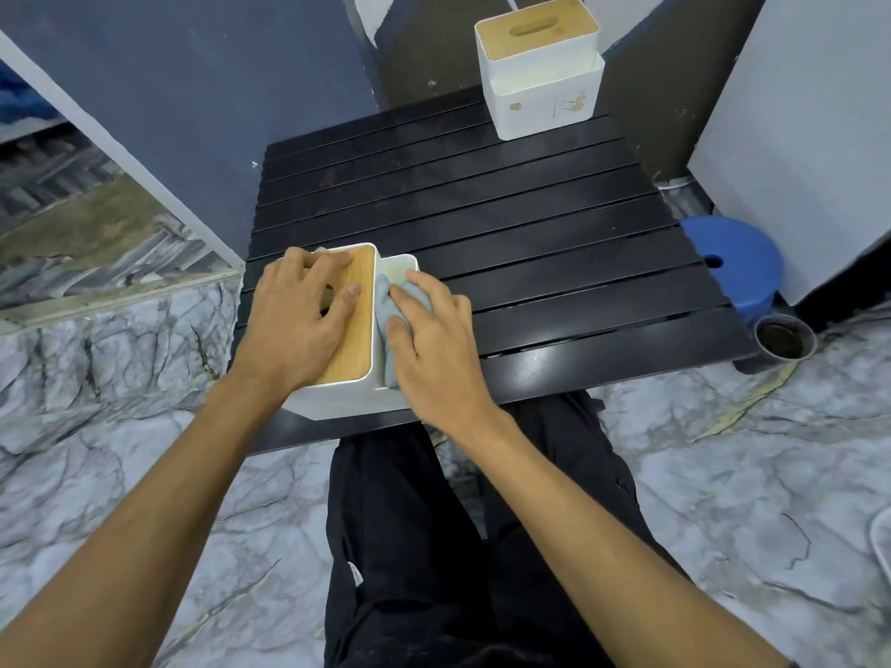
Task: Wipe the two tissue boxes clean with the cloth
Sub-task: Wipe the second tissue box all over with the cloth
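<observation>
Head view: near tissue box [337, 402] sits lower centre-left, at the near edge of the black slatted bench [530, 233]. Left hand [299, 320] lies flat, fingers spread, on its wooden lid [359, 301]. Right hand [434, 344], fingers fairly straight, presses the grey cloth [382, 306] into the box's side compartment. Risk: a hard wipe toward the person could slide the box off the edge if the left hand eases. The bunched cloth may skip the compartment's corners. Far tissue box [540, 89], upper right, is not touched; a careless reach could knock it off the back.
</observation>
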